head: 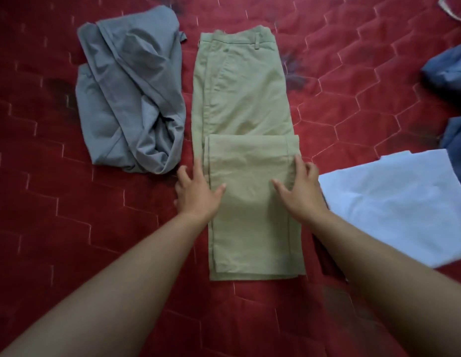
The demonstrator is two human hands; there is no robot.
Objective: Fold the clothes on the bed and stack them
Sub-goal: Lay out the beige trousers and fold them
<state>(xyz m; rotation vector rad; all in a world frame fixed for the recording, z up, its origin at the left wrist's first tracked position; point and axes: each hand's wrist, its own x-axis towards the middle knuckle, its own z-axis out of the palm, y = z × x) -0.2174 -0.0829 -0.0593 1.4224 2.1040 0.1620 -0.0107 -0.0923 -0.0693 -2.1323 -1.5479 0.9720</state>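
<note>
Now two hands, left (196, 193) and right (301, 193), rest spread on one folded trousers (243, 99).

Khaki trousers (246, 119) lie on a dark red hexagon-quilted bedspread (353, 86); grey garment (131, 94) at 10 o'clock, pale blue cloth (394, 202) at 4 o'clock.

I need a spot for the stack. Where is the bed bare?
Bare quilt: the wide patch left of and below the grey garment, and the stretch between trousers and blue garments. Crowded: near right, where the white cloth nears the trousers; grey garment and trousers leave a slim gap.
</note>
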